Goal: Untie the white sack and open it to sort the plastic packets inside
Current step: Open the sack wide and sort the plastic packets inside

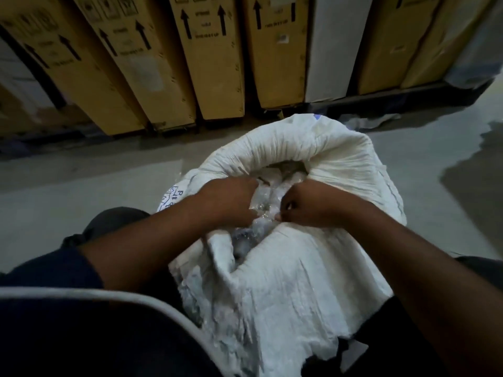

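Observation:
The white woven sack (pixel 313 273) stands open on the floor between my knees, its rim rolled down into a thick collar (pixel 321 148). Clear plastic packets (pixel 268 195) fill its mouth. My left hand (pixel 231 197) is curled down into the opening and grips the plastic packets on the left side. My right hand (pixel 304 208) is curled at the near right of the opening, with its fingertips pinching a bit of the clear plastic. The fingertips of both hands are partly hidden by the plastic.
A row of tall brown cardboard boxes (pixel 212 55) with black arrows leans along the back, a white box (pixel 334 50) among them. Grey concrete floor (pixel 95 180) lies on both sides of the sack, with a dark patch (pixel 476 186) at right. My dark-clothed knee (pixel 114 221) is left of the sack.

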### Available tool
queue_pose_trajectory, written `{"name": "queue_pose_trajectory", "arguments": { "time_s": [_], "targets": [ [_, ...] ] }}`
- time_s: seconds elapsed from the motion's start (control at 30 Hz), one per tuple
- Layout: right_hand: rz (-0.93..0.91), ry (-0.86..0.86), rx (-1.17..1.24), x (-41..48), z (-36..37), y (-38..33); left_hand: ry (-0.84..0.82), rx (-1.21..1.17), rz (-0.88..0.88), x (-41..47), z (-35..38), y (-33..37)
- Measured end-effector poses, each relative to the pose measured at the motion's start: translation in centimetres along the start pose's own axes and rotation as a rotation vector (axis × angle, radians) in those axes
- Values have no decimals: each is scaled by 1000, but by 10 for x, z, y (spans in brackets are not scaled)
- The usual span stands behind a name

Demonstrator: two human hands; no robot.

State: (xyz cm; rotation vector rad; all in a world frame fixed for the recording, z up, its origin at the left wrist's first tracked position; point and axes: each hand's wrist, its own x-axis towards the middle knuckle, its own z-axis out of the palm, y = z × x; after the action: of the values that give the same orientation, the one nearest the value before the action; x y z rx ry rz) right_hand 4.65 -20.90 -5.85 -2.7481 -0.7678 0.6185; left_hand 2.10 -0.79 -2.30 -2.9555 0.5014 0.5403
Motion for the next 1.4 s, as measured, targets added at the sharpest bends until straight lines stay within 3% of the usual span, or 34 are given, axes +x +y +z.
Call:
{"name": "queue_pose_trajectory", "arguments": {
  "time_s": [0.1,0.27,0.37,0.47,0.57,0.6,0.7,0.77,0.83,0.9,1.0,1.1,1.17,1.4],
  "targets": [
    [140,-172,-131,-6,-8,21,55,177,-129,14,14,-43],
    [318,-413,-67,-18,-19,40,63,372,-345,12,7,-122],
    [360,-391,66,-22,-24,48,155,363,-428,6,-2,-169],
    [296,-305,143,-20,-24,50,140,378,-430,5,-11,-184],
    [181,-82,198,-17,-25,47,92,418,-356,3,-16,-137],
    [118,-7,347,-15,-26,48,115,402,-299,2,-15,-116],
    [52,174,1094,-11,-28,48,246,181,-43,2,-2,-60],
    [-15,299,1223,-9,-31,41,336,45,144,4,12,-29],
    [-65,462,1095,-2,-24,30,414,-63,244,8,20,-5],
    [-21,574,797,2,-14,23,430,-254,197,11,24,8],
    [-23,457,349,6,1,24,259,-400,181,15,43,11],
    [-18,200,263,11,9,35,31,-188,344,0,66,22],
    [-26,138,227,19,15,40,-55,-98,390,-17,76,33],
    [72,324,208,43,7,59,-52,-79,486,-64,84,51]
  ]
}}
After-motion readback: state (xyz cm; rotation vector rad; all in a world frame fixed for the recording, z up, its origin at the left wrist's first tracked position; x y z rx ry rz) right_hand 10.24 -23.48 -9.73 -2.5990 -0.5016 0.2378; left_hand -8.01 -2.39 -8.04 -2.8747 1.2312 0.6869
